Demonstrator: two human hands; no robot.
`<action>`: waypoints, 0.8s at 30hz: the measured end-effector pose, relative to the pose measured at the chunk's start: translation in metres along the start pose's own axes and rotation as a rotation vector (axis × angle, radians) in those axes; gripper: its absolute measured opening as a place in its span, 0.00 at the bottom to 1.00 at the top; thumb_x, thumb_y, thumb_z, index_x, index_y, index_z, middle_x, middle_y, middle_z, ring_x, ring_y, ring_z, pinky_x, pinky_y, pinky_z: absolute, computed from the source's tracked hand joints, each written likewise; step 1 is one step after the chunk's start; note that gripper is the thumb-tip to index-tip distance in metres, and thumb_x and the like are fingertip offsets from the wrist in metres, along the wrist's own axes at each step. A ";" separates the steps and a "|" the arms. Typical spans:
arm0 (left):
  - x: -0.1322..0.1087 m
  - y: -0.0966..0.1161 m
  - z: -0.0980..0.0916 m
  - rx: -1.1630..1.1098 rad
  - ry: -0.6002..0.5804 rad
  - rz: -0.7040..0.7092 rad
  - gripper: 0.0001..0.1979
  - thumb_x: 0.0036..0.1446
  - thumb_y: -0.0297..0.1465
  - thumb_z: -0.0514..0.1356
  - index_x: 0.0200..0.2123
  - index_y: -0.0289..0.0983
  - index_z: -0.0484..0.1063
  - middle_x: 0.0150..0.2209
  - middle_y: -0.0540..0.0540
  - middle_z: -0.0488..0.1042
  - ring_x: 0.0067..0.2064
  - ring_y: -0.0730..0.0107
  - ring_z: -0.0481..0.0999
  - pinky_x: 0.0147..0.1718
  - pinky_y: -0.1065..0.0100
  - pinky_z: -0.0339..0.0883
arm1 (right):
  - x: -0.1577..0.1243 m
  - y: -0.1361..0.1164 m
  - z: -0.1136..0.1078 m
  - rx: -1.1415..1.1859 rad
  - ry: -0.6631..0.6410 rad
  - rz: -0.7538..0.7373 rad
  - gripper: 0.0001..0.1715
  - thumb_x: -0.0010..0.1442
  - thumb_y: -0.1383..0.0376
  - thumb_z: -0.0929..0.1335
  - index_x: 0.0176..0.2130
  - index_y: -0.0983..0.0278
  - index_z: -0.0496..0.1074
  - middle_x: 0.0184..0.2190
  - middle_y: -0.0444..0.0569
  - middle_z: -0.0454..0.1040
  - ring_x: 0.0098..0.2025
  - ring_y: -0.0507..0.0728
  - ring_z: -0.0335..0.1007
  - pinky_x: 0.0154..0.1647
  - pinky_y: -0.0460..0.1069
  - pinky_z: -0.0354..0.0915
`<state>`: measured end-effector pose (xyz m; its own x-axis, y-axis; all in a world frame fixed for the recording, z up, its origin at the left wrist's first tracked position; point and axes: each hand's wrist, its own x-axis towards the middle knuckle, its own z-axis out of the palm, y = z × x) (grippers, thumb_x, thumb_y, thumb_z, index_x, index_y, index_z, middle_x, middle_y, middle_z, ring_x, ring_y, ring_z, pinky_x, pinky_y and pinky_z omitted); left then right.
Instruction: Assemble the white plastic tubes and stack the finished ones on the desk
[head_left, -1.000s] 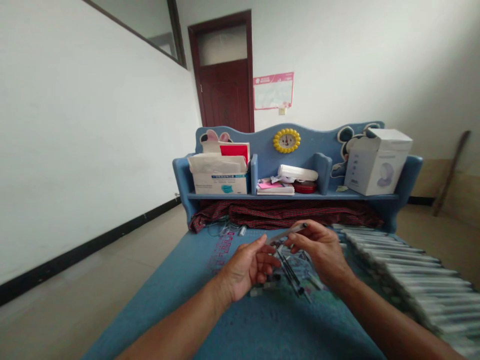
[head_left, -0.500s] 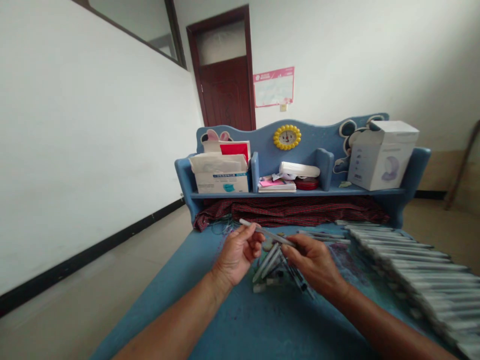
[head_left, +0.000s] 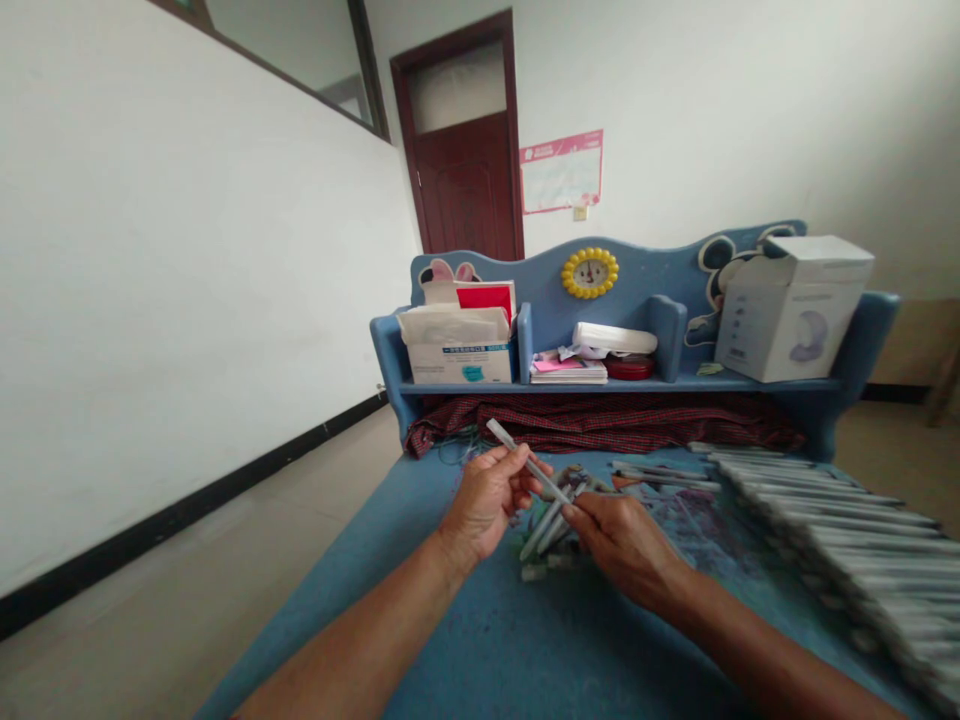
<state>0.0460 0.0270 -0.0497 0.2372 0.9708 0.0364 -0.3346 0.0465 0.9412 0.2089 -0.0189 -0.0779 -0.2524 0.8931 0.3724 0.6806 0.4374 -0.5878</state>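
My left hand (head_left: 489,497) is closed on a thin grey pen barrel (head_left: 508,441) that slants up to the left. My right hand (head_left: 616,538) pinches the lower end of the same barrel, just above a small heap of loose pen parts (head_left: 550,530) on the blue desk (head_left: 480,640). Both hands meet near the middle of the desk.
A long row of finished grey pens (head_left: 832,520) lies along the right side of the desk. At the back stands a blue shelf (head_left: 622,385) with a tissue box (head_left: 459,350), papers, a red tin and a white carton (head_left: 791,310). A red checked cloth (head_left: 600,420) lies under it.
The pen barrel went from my right hand's raised grip into my left hand, now tilted up to the left. My right hand dropped to the heap. The view shifted slightly left.
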 end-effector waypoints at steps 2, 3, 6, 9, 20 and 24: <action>0.001 0.002 0.000 0.025 0.081 -0.005 0.08 0.54 0.30 0.60 0.26 0.31 0.69 0.26 0.43 0.76 0.19 0.79 0.69 0.14 0.80 0.59 | 0.001 -0.005 0.000 -0.109 0.000 -0.018 0.20 0.63 0.61 0.57 0.24 0.63 0.65 0.18 0.43 0.65 0.20 0.50 0.59 0.23 0.45 0.48; 0.002 0.003 0.000 0.032 0.110 -0.008 0.08 0.54 0.30 0.59 0.26 0.31 0.68 0.25 0.43 0.76 0.19 0.79 0.69 0.14 0.80 0.60 | 0.002 -0.008 -0.001 -0.169 0.009 -0.029 0.19 0.63 0.61 0.57 0.24 0.63 0.66 0.18 0.44 0.67 0.20 0.50 0.60 0.23 0.46 0.48; 0.003 0.007 0.000 0.048 0.144 -0.012 0.08 0.53 0.29 0.60 0.25 0.31 0.68 0.24 0.44 0.75 0.18 0.79 0.69 0.13 0.79 0.59 | 0.003 -0.014 -0.001 -0.344 0.049 -0.084 0.18 0.63 0.62 0.58 0.26 0.63 0.69 0.19 0.48 0.71 0.20 0.52 0.63 0.22 0.47 0.45; 0.002 0.009 0.001 0.067 0.161 -0.014 0.08 0.53 0.29 0.60 0.24 0.31 0.68 0.23 0.44 0.75 0.17 0.78 0.69 0.13 0.79 0.59 | 0.002 -0.015 -0.001 -0.447 0.080 -0.193 0.16 0.62 0.65 0.58 0.28 0.63 0.70 0.20 0.49 0.73 0.19 0.52 0.64 0.21 0.48 0.43; -0.008 0.011 0.012 0.127 0.183 0.011 0.07 0.54 0.28 0.58 0.26 0.30 0.69 0.21 0.44 0.74 0.17 0.77 0.70 0.13 0.78 0.64 | -0.007 -0.003 0.006 -0.470 0.193 -0.237 0.16 0.62 0.64 0.61 0.26 0.65 0.70 0.21 0.49 0.75 0.20 0.53 0.69 0.22 0.48 0.46; -0.008 0.010 0.012 0.103 0.191 0.031 0.07 0.53 0.28 0.60 0.27 0.30 0.70 0.21 0.44 0.75 0.18 0.76 0.71 0.14 0.78 0.65 | -0.007 -0.005 0.003 -0.360 0.188 -0.149 0.16 0.61 0.62 0.62 0.25 0.65 0.70 0.21 0.50 0.74 0.21 0.53 0.68 0.22 0.47 0.49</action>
<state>0.0511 0.0169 -0.0363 0.0484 0.9988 0.0106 -0.2418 0.0014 0.9703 0.2051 -0.0266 -0.0798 -0.2590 0.7740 0.5778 0.8511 0.4657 -0.2423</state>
